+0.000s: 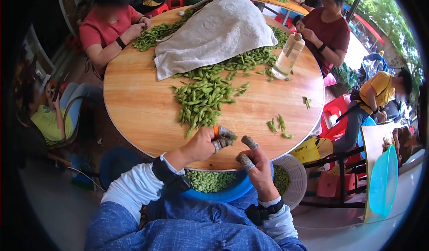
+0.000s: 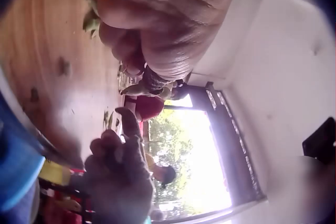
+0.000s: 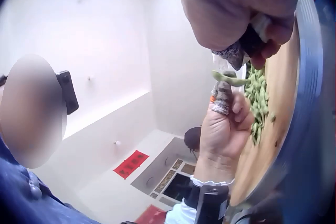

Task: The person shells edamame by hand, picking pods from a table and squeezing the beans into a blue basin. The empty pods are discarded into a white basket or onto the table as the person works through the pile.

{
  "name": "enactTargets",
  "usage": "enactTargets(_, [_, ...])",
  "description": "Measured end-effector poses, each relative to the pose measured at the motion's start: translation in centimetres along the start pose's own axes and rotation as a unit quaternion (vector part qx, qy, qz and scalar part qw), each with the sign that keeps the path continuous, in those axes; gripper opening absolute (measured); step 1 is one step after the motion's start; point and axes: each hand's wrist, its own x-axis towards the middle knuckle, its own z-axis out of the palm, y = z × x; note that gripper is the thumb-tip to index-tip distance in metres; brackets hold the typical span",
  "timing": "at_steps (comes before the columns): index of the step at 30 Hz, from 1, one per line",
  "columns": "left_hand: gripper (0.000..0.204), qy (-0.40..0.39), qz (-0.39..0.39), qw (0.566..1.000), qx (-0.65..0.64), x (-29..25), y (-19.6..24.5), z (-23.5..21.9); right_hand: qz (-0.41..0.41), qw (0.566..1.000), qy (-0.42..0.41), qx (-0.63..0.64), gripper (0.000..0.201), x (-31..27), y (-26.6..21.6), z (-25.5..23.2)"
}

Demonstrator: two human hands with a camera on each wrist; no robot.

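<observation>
My left hand (image 1: 199, 147), with grey wrapping on its thumb and fingertip and an orange band, pinches a green soybean pod (image 3: 229, 79). The pod sticks out past the wrapped tips in the right wrist view. Just to the right, my right hand (image 1: 260, 172) holds its wrapped thumb and forefinger apart, nothing visible between them. Both hands are over the table's near edge. Ahead of the left hand lies a loose pile of soybean pods (image 1: 201, 100). Below the hands, a blue basin (image 1: 243, 186) contains shelled green beans (image 1: 210, 181).
The round wooden table (image 1: 138, 103) carries a large cloth-covered heap of pods under a grey cloth (image 1: 219, 27), a clear bottle (image 1: 288, 56) and a few stray pods (image 1: 280, 125). A white basket (image 1: 297, 179) stands right of the basin. Several people sit around.
</observation>
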Motion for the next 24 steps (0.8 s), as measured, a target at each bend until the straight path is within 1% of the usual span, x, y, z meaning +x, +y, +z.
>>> enactTargets(2, [0.016,-0.014,0.049,0.997,-0.064,-1.4,0.1,1.0,-0.004,0.998,-0.030,0.049,0.046,0.2,-0.5,1.4])
enactTargets(3, [0.016,-0.027,0.057,0.994,-0.084,-2.0,-0.1,1.2,-0.004,0.995,-0.026,0.096,0.037,0.4,-0.4,2.2])
enactTargets(6, [0.014,-0.001,0.066,0.995,-0.068,-3.1,-0.3,1.4,-0.064,0.995,-0.065,-0.043,0.024,0.6,-0.4,2.1])
enactTargets(7, [0.012,0.054,0.092,0.991,-0.079,-3.3,-0.3,1.9,-0.100,0.978,-0.021,-0.180,0.018,0.4,-1.2,2.1])
enactTargets(8, [0.013,0.052,0.005,0.987,-0.153,-3.8,-0.3,1.7,-0.170,0.950,-0.004,-0.261,0.025,0.5,-1.5,1.9])
enactTargets(9, [0.016,0.049,-0.082,0.970,-0.225,-4.4,-0.4,1.1,-0.237,0.910,0.013,-0.340,0.032,0.6,-1.8,1.6])
enactTargets(10, [0.020,0.044,-0.168,0.940,-0.295,-4.9,-0.3,0.7,-0.301,0.858,0.031,-0.414,0.039,0.7,-2.2,1.5])
enactTargets(11, [0.031,-0.036,-0.237,0.911,-0.335,-5.0,0.0,0.3,-0.318,0.845,0.028,-0.430,0.041,0.8,-2.5,1.5])
enactTargets(13, [0.025,-0.098,-0.278,0.863,-0.410,-4.9,0.6,0.7,-0.354,0.815,0.019,-0.458,0.045,0.9,-3.1,1.7])
enactTargets(14, [0.022,-0.129,-0.296,0.835,-0.445,-4.8,1.0,1.0,-0.350,0.814,0.016,-0.464,0.043,1.0,-3.0,1.8])
enactTargets(15, [0.019,-0.093,-0.310,0.833,-0.448,-4.8,1.7,1.4,-0.345,0.812,0.014,-0.471,0.041,1.0,-2.9,1.9])
enactTargets(16, [0.019,-0.089,-0.295,0.850,-0.426,-4.8,1.3,1.4,-0.339,0.810,0.012,-0.478,0.039,0.9,-2.9,1.9])
enactTargets(17, [0.018,-0.086,-0.280,0.867,-0.404,-4.7,0.5,1.3,-0.249,0.875,0.023,-0.414,0.035,0.5,-3.1,1.9])
enactTargets(18, [0.017,-0.082,-0.264,0.882,-0.381,-4.8,0.2,1.3,-0.155,0.926,0.033,-0.343,0.032,-0.1,-3.4,1.8])
enactTargets(19, [0.015,-0.032,-0.192,0.947,-0.255,-4.9,0.2,1.5,-0.057,0.961,0.042,-0.266,0.028,-0.6,-3.5,1.8])
enactTargets(20, [0.014,0.019,-0.116,0.985,-0.123,-5.2,0.4,2.0,-0.024,0.985,0.013,-0.169,0.027,-0.8,-3.1,1.7])
enactTargets(21, [0.014,0.067,-0.038,0.997,0.012,-5.5,0.6,2.3,0.012,0.997,-0.014,-0.068,0.025,-0.9,-2.6,1.5])
enactTargets(22, [0.015,0.065,0.002,0.994,0.091,-5.7,0.8,2.2,0.047,0.998,-0.040,0.033,0.024,-1.1,-2.5,1.4])
enactTargets(23, [0.017,0.061,0.044,0.983,0.168,-5.9,0.9,2.0,0.102,0.989,-0.057,0.096,0.022,-1.3,-2.7,1.6])
enactTargets(24, [0.021,0.057,0.086,0.964,0.245,-6.0,1.0,1.8,0.109,0.986,-0.061,0.106,0.022,-1.4,-2.5,1.8])
